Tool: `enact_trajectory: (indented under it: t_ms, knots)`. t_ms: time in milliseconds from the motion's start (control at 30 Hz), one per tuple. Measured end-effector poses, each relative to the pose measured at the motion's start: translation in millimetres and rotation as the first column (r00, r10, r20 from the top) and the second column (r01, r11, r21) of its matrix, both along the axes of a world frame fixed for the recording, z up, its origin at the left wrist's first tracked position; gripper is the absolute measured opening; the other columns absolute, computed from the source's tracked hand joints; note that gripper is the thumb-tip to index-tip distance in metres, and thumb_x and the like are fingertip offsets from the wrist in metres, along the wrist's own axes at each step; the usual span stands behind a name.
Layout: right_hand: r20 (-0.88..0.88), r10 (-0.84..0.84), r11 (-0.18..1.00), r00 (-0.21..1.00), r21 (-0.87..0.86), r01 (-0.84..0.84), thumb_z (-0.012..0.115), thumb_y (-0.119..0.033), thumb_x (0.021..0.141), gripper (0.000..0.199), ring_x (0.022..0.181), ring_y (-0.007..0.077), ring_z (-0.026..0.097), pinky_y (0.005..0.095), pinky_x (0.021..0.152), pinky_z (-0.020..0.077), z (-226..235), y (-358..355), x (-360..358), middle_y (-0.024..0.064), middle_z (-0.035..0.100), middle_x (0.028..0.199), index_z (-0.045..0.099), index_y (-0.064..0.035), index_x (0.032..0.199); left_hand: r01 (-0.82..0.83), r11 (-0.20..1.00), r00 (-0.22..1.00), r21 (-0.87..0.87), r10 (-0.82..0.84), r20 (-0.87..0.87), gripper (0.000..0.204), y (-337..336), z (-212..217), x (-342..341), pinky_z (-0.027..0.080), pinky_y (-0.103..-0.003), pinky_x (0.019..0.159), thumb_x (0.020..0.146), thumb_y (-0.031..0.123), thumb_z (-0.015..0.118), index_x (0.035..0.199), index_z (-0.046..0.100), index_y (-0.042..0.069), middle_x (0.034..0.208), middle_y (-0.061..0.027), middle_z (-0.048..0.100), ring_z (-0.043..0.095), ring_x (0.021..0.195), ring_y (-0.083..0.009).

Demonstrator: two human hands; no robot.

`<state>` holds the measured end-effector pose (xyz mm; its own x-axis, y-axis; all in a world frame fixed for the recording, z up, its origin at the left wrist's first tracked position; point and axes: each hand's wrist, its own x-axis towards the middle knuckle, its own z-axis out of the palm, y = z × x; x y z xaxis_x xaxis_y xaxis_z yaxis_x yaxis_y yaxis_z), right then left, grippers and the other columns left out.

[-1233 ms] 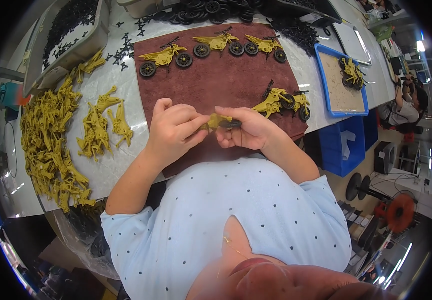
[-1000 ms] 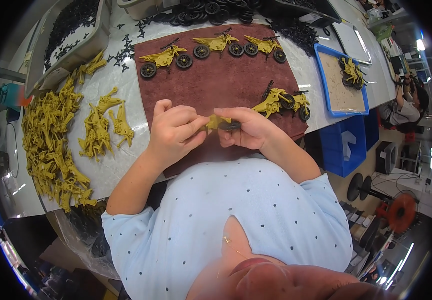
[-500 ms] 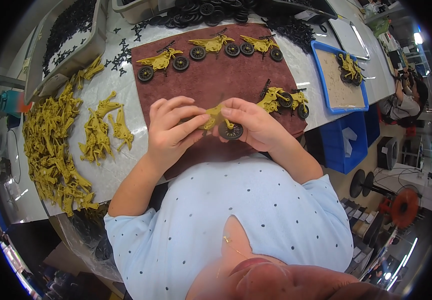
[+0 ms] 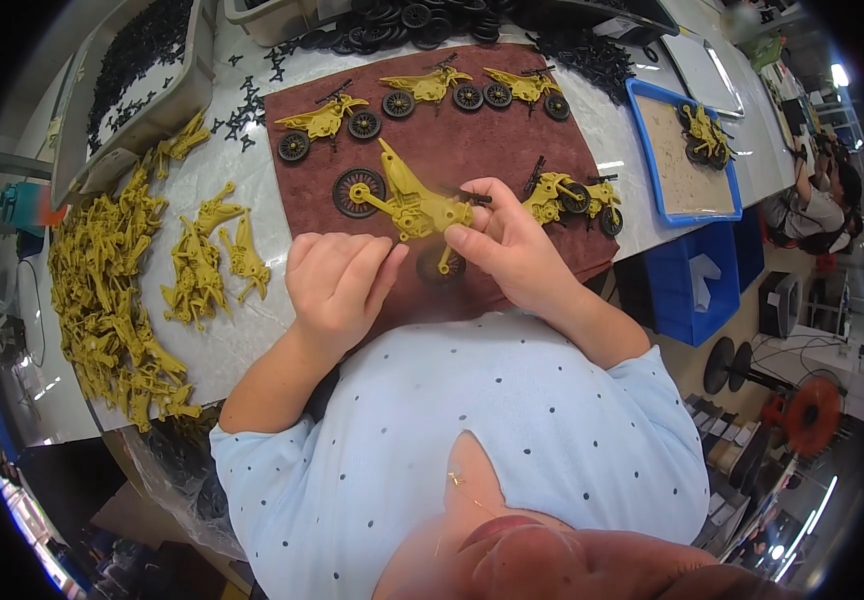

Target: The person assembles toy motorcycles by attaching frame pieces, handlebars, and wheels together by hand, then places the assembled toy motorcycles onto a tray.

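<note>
Bare strip of dark red felt mat (image 4: 472, 150) at frame centre lies free between finished yellow plastic toy motorbikes (image 4: 422, 88) above and, seemingly, two more (image 4: 572, 195) centre right.

yellow toy motorcycle (image 4: 407, 205), maroon mat (image 4: 492, 150), blue tray (image 4: 682, 150)

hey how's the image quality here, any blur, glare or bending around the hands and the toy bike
Head view: the yellow toy motorcycle between the left hand and right hand is fairly sharp, though the wheel below it looks smeared. Fisheye bends the table edge and blacks out the corners. Glare shows only at a bright ceiling light far right.
</note>
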<state>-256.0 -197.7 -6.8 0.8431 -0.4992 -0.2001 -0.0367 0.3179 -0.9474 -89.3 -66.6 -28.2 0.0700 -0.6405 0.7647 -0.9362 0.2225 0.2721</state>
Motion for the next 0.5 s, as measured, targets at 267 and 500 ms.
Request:
enact_trajectory:
  t_ms: [267,500]
  knots:
    - [0.073,-0.036,0.998,0.997,0.054,0.032,0.057,-0.013,0.095,0.037,0.098,0.0094,0.054,0.0246,0.086,0.0448,-0.5,5.0,5.7,0.0064,0.059,0.112,0.042,0.0015,0.125,-0.006,1.0,1.0,-0.016,0.006,-0.028,0.024,-6.7,-0.2,-2.6,0.039,-0.03,0.051,0.068,0.001,0.076,0.09,0.064,0.001,0.077,-0.0051,0.063,0.059,0.062,-0.0191]
    - [0.014,-0.024,0.996,1.0,-0.089,0.025,0.062,-0.021,0.093,0.033,0.09,0.0066,0.054,0.0228,0.079,0.0453,-2.3,9.6,7.3,0.0029,0.061,0.102,0.054,0.0018,0.115,0.144,0.981,0.987,-0.129,-0.134,0.086,0.029,-3.8,-1.2,0.6,0.042,-0.03,0.053,0.067,-0.001,0.074,0.093,0.064,-0.007,0.077,-0.009,0.06,0.056,0.062,-0.0191]
